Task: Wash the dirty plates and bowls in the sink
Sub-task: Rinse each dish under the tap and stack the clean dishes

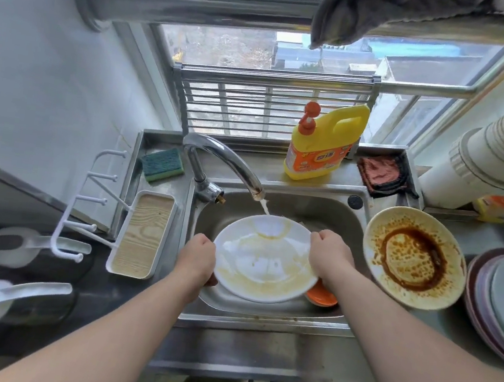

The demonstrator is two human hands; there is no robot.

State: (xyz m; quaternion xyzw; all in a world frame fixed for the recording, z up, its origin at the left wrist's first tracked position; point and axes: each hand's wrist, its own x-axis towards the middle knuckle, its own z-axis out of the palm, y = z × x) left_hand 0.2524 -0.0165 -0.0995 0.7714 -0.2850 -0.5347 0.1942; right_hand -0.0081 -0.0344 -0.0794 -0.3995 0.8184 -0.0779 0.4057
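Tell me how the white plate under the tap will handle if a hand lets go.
The white plate looks rigid and probably breakable. Tap water is running on it and greasy yellow film remains, so it is likely slippery. The left hand and right hand grip opposite rims; one-handed, it might tilt into the sink.

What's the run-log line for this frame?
step: rinsing white plate under faucet | left hand: grip on left rim | right hand: grip on right rim | water: running | waiting: sauce-stained plate
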